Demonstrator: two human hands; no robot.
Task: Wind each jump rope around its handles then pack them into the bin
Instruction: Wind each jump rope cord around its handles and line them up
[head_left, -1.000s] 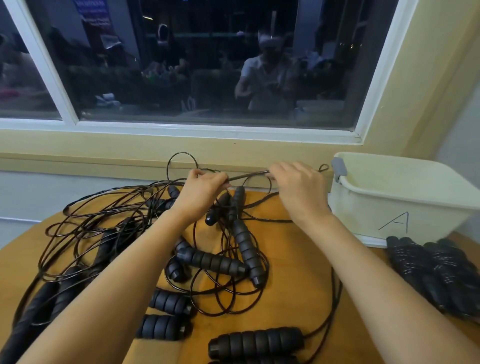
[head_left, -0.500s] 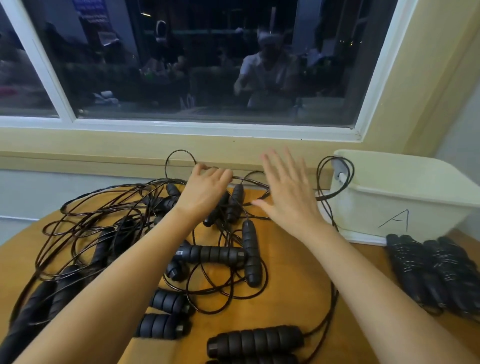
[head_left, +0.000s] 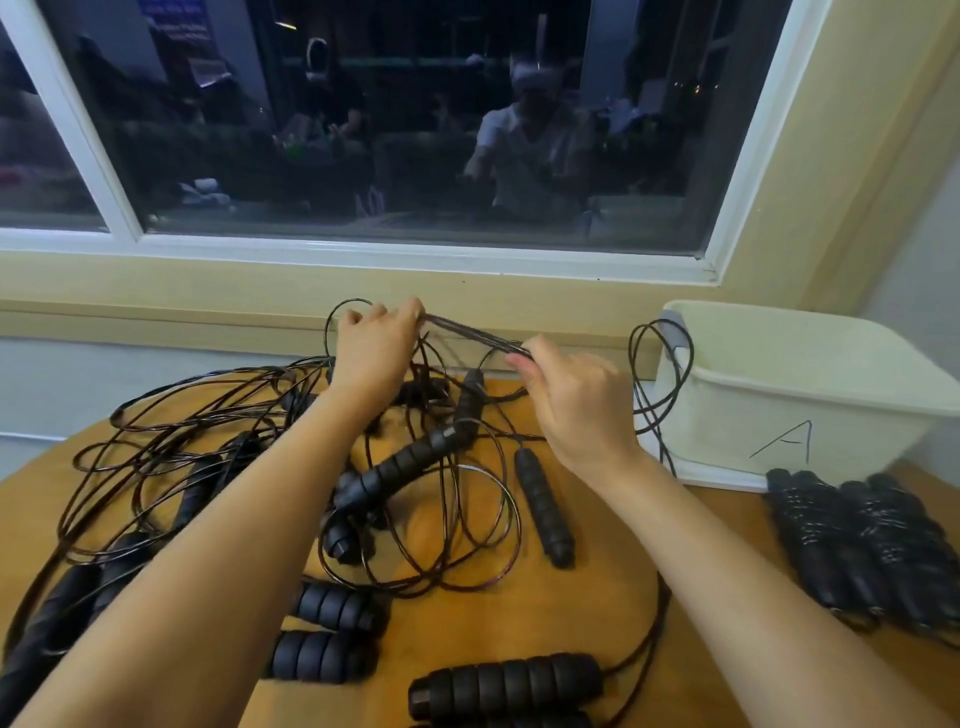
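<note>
Left hand (head_left: 375, 349) and right hand (head_left: 574, 396): fingers pinching a taut cord bundle (head_left: 470, 333) above tangled jump ropes (head_left: 218, 441) on counter (head_left: 519, 618).

letter "a" on the bin (head_left: 779, 410).

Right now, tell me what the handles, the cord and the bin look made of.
Handles: matte black with ribbed rings, likely foam or soft rubber. Cord: thin, dark and glossy, glinting along springy loops, probably plastic-coated; its core is not visible. Bin: off-white, dull-surfaced, with a moulded rolled rim, most likely plastic.
</note>
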